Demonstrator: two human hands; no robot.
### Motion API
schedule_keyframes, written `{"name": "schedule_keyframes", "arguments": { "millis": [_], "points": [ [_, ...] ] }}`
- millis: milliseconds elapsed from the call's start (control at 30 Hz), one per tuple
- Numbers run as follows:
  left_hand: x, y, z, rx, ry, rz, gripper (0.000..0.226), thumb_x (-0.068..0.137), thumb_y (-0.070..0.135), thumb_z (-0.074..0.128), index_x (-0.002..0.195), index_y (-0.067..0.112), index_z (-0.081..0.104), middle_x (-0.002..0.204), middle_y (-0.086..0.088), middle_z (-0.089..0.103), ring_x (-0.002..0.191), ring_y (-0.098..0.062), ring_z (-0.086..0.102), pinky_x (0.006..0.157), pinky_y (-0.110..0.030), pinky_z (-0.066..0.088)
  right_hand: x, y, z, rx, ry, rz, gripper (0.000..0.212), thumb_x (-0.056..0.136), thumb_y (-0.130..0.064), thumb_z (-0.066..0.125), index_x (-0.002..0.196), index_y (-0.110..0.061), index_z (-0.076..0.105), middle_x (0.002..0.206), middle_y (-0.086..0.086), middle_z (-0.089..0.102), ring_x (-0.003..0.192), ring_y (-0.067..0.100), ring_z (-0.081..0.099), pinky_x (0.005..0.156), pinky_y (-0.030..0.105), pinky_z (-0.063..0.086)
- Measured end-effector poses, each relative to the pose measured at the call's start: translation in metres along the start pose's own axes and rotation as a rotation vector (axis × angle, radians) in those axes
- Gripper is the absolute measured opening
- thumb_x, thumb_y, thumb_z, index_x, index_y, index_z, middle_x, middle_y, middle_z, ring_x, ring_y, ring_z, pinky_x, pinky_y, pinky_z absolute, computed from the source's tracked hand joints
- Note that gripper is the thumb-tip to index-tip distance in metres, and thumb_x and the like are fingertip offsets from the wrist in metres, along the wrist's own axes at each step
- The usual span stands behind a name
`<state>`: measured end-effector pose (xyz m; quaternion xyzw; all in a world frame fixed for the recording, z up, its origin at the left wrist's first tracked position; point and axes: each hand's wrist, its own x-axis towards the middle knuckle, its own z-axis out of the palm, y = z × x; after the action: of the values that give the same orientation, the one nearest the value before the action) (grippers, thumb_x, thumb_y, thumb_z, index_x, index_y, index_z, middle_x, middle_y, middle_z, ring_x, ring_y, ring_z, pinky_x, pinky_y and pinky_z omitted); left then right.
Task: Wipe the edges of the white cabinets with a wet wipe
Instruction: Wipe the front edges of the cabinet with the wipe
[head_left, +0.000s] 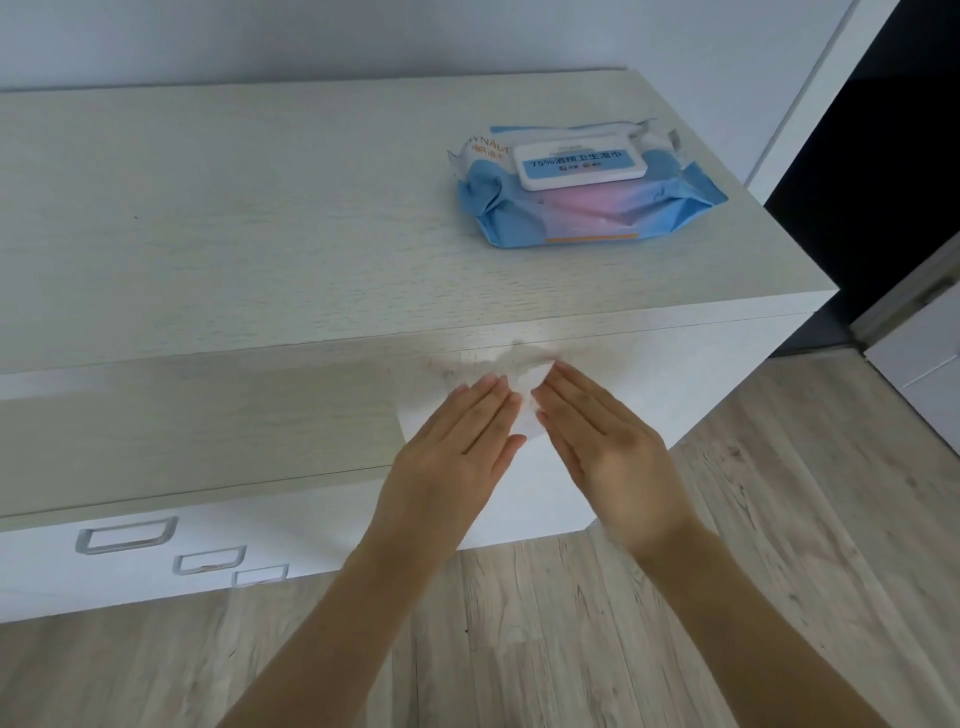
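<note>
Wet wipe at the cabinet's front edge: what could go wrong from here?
1. Both hands, left and right, press the wet wipe with flat fingers rather than a grip, so it may bunch or slip off the white cabinet edge.
2. The wipe already looks crumpled and greyish near the edge, so it could smear dirt.
3. The wipes pack sits near the right corner; a wide sweep could knock it.
</note>
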<state>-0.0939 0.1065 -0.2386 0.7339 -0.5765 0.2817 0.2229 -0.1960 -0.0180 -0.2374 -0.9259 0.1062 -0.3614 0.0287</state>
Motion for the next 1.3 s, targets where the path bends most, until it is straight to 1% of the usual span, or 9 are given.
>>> {"name": "schedule_keyframes", "arguments": {
  "millis": [200, 467, 567, 767, 900, 1000, 1133, 1200, 1300],
  "points": [
    [-0.007, -0.010, -0.005, 0.097, -0.006, 0.075, 0.033, 0.087, 0.021, 0.055, 0.106, -0.003, 0.067, 0.108, -0.017, 0.067, 0.104, -0.026, 0.063, 0.086, -0.041, 0.053, 0.000, -0.014, 0.010, -0.001, 0.017, -0.004, 0.026, 0.075, 0.003, 0.073, 0.101, 0.004, 0.067, 0.103, 0.018, 0.069, 0.105, 0.029, 0.062, 0.096, 0.041, 0.043],
    [-0.004, -0.001, -0.008, -0.099, -0.030, -0.121, 0.039, 0.090, 0.025, 0.048, 0.110, -0.005, 0.064, 0.114, -0.017, 0.064, 0.110, -0.028, 0.058, 0.092, -0.044, 0.047, 0.002, -0.014, 0.012, -0.005, 0.017, -0.041, 0.029, 0.074, -0.001, 0.075, 0.101, 0.003, 0.067, 0.103, 0.016, 0.069, 0.104, 0.027, 0.062, 0.098, 0.037, 0.041],
    [-0.004, 0.002, -0.008, -0.129, -0.029, -0.157, 0.038, 0.090, 0.023, 0.048, 0.110, -0.004, 0.064, 0.114, -0.018, 0.064, 0.110, -0.028, 0.058, 0.092, -0.044, 0.047, 0.000, -0.007, 0.009, 0.007, 0.003, -0.039, 0.030, 0.074, 0.001, 0.075, 0.103, 0.001, 0.067, 0.105, 0.014, 0.069, 0.105, 0.026, 0.062, 0.096, 0.036, 0.044],
    [-0.001, 0.002, -0.007, -0.106, -0.003, -0.190, 0.030, 0.086, 0.019, 0.059, 0.104, -0.003, 0.068, 0.108, -0.015, 0.067, 0.104, -0.025, 0.063, 0.088, -0.041, 0.051, 0.003, -0.009, 0.009, 0.016, 0.043, -0.004, 0.023, 0.077, -0.008, 0.074, 0.098, 0.000, 0.069, 0.099, 0.012, 0.071, 0.100, 0.024, 0.065, 0.094, 0.035, 0.045],
    [0.001, -0.002, -0.005, -0.074, -0.013, -0.193, 0.024, 0.078, 0.005, 0.071, 0.101, -0.003, 0.069, 0.104, -0.014, 0.069, 0.100, -0.025, 0.065, 0.087, -0.040, 0.052, 0.011, -0.013, 0.010, 0.029, 0.037, 0.020, 0.020, 0.075, -0.006, 0.075, 0.094, -0.001, 0.069, 0.094, 0.011, 0.071, 0.092, 0.024, 0.066, 0.091, 0.030, 0.046],
    [0.000, -0.011, -0.006, -0.073, -0.016, -0.194, 0.018, 0.084, 0.003, 0.062, 0.100, -0.003, 0.069, 0.102, -0.014, 0.070, 0.100, -0.026, 0.065, 0.087, -0.038, 0.052, 0.018, -0.024, 0.017, 0.067, 0.012, 0.020, 0.021, 0.071, 0.000, 0.077, 0.090, -0.001, 0.069, 0.089, 0.009, 0.071, 0.086, 0.023, 0.067, 0.082, 0.029, 0.050],
    [0.000, -0.012, -0.008, -0.105, 0.018, -0.222, 0.025, 0.086, 0.015, 0.055, 0.098, -0.001, 0.070, 0.101, -0.012, 0.070, 0.100, -0.024, 0.065, 0.085, -0.037, 0.054, 0.018, -0.019, 0.014, 0.090, -0.040, -0.012, 0.025, 0.069, 0.001, 0.079, 0.092, -0.002, 0.070, 0.091, 0.010, 0.072, 0.086, 0.023, 0.067, 0.080, 0.030, 0.052],
    [0.002, -0.005, -0.006, -0.130, 0.028, -0.259, 0.026, 0.084, 0.018, 0.059, 0.097, -0.001, 0.071, 0.101, -0.012, 0.071, 0.099, -0.024, 0.066, 0.086, -0.040, 0.053, 0.015, -0.005, 0.006, 0.071, -0.042, -0.034, 0.024, 0.072, -0.001, 0.077, 0.095, -0.001, 0.070, 0.093, 0.012, 0.072, 0.088, 0.024, 0.068, 0.082, 0.033, 0.052],
    [0.005, 0.005, -0.002, -0.204, 0.029, -0.314, 0.027, 0.078, 0.015, 0.071, 0.097, -0.004, 0.070, 0.101, -0.015, 0.070, 0.098, -0.026, 0.066, 0.089, -0.048, 0.051, 0.011, 0.009, 0.000, 0.052, -0.038, -0.020, 0.023, 0.076, -0.005, 0.074, 0.098, 0.000, 0.070, 0.098, 0.013, 0.071, 0.094, 0.025, 0.067, 0.085, 0.037, 0.053]
  ]
}}
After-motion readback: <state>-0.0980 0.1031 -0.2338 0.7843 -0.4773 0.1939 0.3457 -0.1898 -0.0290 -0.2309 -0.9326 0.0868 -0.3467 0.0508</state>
